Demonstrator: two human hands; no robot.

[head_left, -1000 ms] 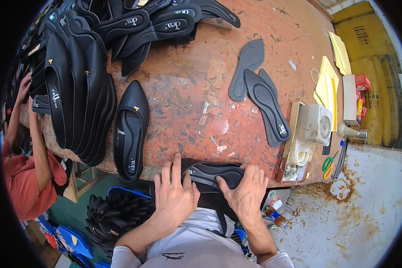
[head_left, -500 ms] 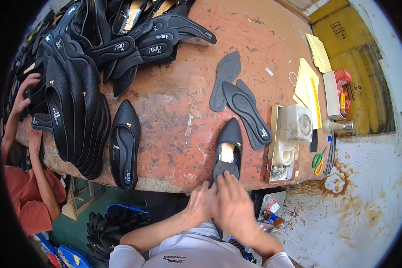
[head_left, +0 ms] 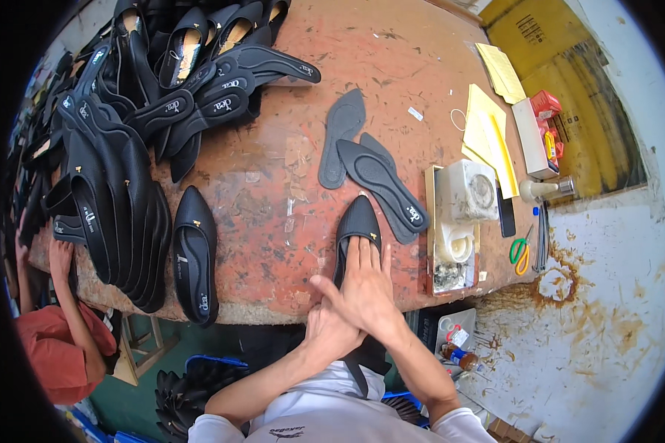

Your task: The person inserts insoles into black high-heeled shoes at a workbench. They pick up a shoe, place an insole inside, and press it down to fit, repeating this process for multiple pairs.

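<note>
A black pointed flat shoe (head_left: 358,215) with a small gold ornament lies at the table's near edge, toe pointing away from me. My right hand (head_left: 368,292) reaches into its opening, fingers stretched flat inside and thumb spread to the left. Below it, my left hand (head_left: 334,331) is closed at the shoe's heel end, partly covered by my right hand. The heel and most of the shoe's inside are hidden by my hands. Several loose dark insoles (head_left: 383,176) lie just beyond the shoe to the right. Another black flat shoe (head_left: 195,251) stands to the left.
Nested black shoes (head_left: 118,221) and a heap of shoes and insoles (head_left: 222,96) fill the left. A co-worker's hand (head_left: 61,258) rests near them. At right are a tray (head_left: 430,244) with a white block, scissors (head_left: 521,255), yellow paper (head_left: 488,125) and a bottle (head_left: 462,357).
My right hand has pushed forward into the shoe, covering the gold patch and insole seen there before. The co-worker's raised hand has dropped from the pile. The view has shifted slightly.
</note>
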